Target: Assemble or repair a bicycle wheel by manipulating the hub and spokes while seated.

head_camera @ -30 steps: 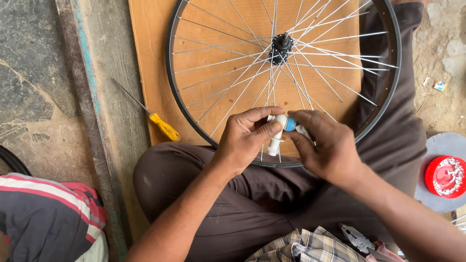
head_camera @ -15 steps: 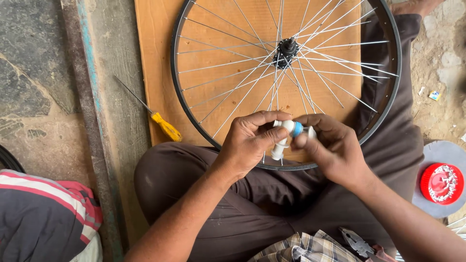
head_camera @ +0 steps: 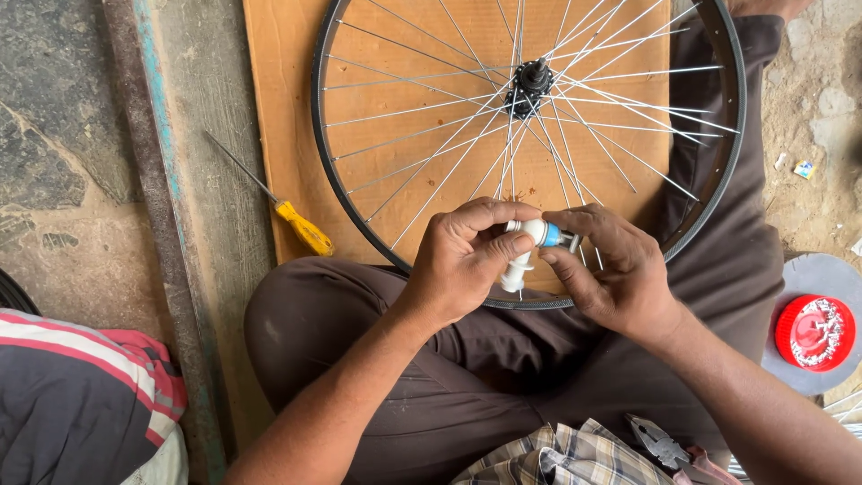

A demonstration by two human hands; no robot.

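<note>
Above wheel rim (head_camera: 352, 208), both grips pinch white spool (head_camera: 528, 244).

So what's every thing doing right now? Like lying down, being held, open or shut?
Small white and blue part: held between both hands.
Left hand: fingers closed on the part.
Right hand: fingertips pinching the part's blue end.
Bicycle wheel: lying flat, no tyre, near rim on the person's legs.
Wooden board: flat under the wheel.
Yellow-handled screwdriver: lying untouched beside the wheel.
Red tub: open, small silvery bits inside.
Pliers: on the lap.
</note>
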